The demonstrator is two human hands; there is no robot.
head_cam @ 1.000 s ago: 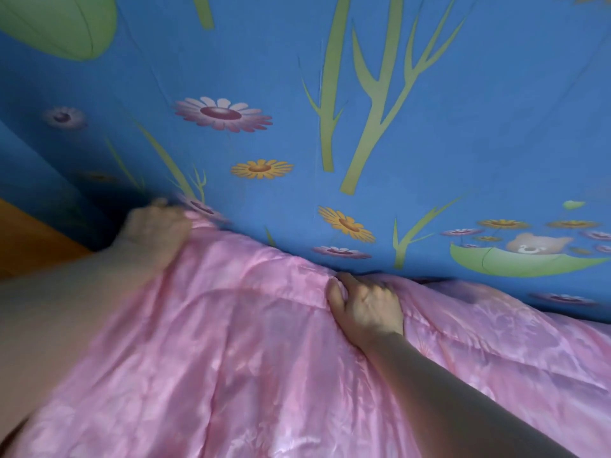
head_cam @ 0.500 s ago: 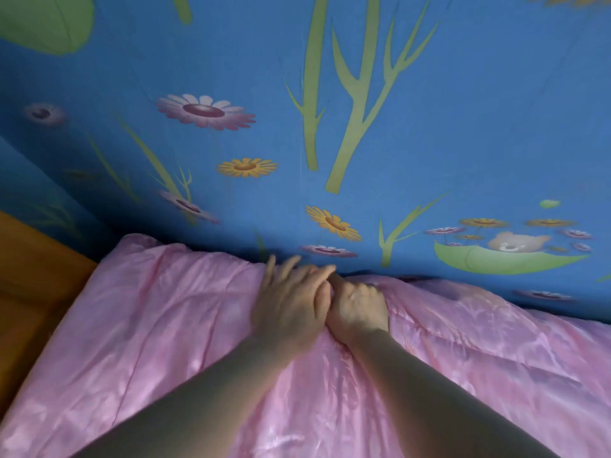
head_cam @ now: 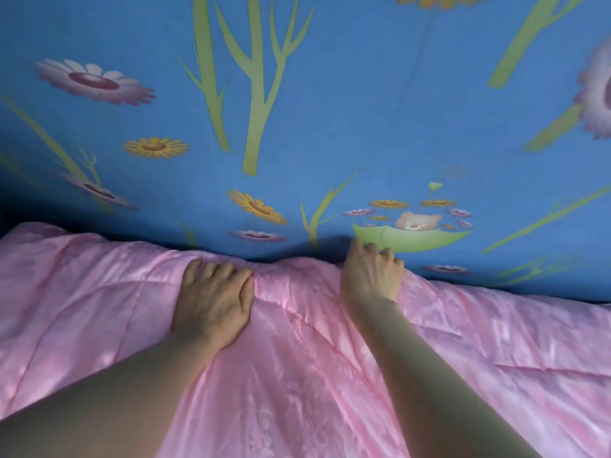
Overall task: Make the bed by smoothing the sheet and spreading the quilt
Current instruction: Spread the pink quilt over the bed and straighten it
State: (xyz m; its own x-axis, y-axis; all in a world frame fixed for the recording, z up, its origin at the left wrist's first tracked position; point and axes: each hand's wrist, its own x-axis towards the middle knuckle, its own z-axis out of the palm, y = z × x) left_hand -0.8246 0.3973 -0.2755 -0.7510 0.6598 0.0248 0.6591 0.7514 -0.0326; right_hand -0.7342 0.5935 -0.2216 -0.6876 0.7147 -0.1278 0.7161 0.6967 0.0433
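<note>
On my screen, at the far left edge and about half way down the view, there is a small dark patch point(head_cam: 2, 217). It lies in deep shadow, almost black. I cannot tell what it is.

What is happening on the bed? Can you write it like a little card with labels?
quilt: pink and shiny, rumpled, covering the near part of the bed
sheet: blue, printed with a little bear, bare beyond the quilt
left hand: grips the quilt's far edge, a fold against the thumb
right hand: fingers curled over the same edge, apart from the left hand
job left: quilt not yet spread over the sheet
</note>
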